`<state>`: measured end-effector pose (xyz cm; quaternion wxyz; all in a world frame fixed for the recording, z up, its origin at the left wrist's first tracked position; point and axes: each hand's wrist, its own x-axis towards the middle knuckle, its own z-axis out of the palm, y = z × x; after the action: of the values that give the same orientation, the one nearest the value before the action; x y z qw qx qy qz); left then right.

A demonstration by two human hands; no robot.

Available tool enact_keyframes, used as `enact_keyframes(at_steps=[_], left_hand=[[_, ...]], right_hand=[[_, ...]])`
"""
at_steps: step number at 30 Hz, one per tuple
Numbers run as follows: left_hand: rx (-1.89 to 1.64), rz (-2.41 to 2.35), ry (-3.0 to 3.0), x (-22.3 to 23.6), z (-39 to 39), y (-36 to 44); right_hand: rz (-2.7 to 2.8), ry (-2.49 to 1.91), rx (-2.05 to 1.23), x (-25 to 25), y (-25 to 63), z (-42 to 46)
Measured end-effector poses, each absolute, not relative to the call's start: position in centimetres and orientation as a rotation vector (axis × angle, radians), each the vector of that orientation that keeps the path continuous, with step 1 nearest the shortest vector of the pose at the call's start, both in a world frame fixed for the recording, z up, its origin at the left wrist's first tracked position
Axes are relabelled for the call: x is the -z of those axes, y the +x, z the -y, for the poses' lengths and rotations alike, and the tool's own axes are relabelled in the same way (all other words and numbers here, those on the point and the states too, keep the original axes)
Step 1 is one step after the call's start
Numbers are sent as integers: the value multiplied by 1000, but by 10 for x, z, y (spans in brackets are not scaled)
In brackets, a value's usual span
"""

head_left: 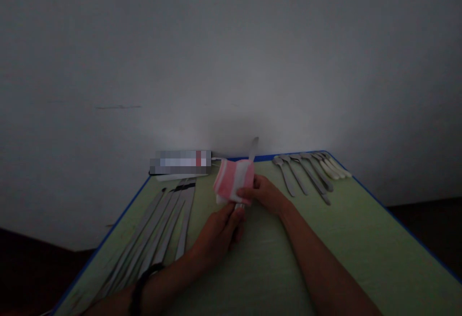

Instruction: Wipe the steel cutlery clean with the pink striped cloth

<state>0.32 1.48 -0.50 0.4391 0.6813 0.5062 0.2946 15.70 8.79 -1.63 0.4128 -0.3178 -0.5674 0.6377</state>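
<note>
My left hand (220, 229) is closed around the lower end of a table knife (253, 149), whose blade tip sticks out above a cloth. That cloth (233, 181), folded with pink and white stripes, wraps the knife's middle, hiding it. My right hand (269, 195) pinches the cloth from the right side, thumb on top. To the left of my hands lie several long, flat metal utensils (159, 229), which look like knives, with dark patches near their far ends. Several metal spoons (285, 176) lie in a row at the far right.
At the table's back left stands a box-like object (180, 162), its face blurred out. Several utensils with pale handles (328, 167) lie by the back right corner. The green tabletop (346, 248) has a blue edge and meets a grey wall (231, 56).
</note>
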Motion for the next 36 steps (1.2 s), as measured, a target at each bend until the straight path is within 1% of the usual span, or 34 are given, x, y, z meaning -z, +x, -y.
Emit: enact_keyframes(at_steps=[4, 14, 22, 26, 30, 36], left_hand=[[-723, -1319, 1708, 1, -14, 6], [-694, -1328, 1781, -4, -15, 4], [-526, -1243, 1798, -2, -12, 1], [-601, -1177, 1711, -2, -13, 1], [-678, -1257, 1625, -3, -14, 4], [-544, -1218, 1778, -3, -13, 3]], right_hand=[[1474, -775, -1690, 15, 157, -87], [1444, -778, -1646, 18, 158, -88], [1336, -739, -1584, 22, 157, -88], [1404, -799, -1575, 22, 159, -89], [1444, -824, -1615, 23, 158, -90], [946, -688, -1685, 26, 151, -95]])
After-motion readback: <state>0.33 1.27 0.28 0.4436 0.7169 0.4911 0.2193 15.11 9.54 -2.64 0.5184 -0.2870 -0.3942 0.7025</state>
